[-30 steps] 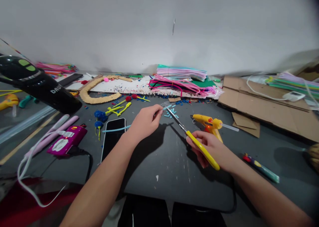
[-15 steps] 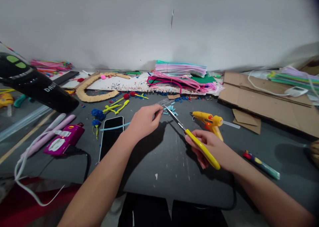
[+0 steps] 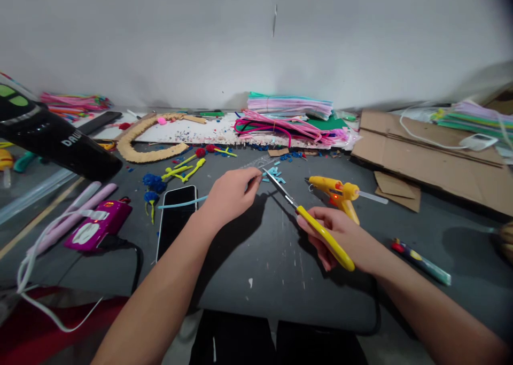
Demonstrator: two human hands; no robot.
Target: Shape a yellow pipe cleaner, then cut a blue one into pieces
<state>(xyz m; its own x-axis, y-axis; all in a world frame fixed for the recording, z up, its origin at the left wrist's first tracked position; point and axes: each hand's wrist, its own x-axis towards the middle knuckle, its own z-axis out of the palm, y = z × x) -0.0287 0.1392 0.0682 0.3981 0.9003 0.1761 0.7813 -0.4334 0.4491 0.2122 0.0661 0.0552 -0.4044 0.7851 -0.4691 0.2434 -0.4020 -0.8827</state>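
My left hand (image 3: 232, 194) is closed in a pinch on a light blue pipe cleaner (image 3: 182, 202), whose long end sticks out behind the hand over a smartphone (image 3: 173, 223). In my right hand (image 3: 334, 231) are scissors (image 3: 320, 231) with yellow handles, fingers wrapped round them. The blade tips lie just right of my left fingertips; whether they touch the pipe cleaner cannot be made out. Short light blue cut pieces (image 3: 276, 173) lie scattered on the dark table just beyond the blades.
A yellow glue gun (image 3: 334, 189) with a lit red light lies right of the scissors. Flattened cardboard (image 3: 425, 162) and a pen-like tube (image 3: 420, 261) are farther right. At left are a black vacuum (image 3: 56, 135), a purple device (image 3: 99, 225) and blue pompoms (image 3: 153, 182). Pink pipe cleaners (image 3: 280, 127) lie behind.
The whole view has shifted slightly, so objects at left appear a little farther left. Both hands keep nearly the same pose, with the scissor tips still beside the left fingertips.
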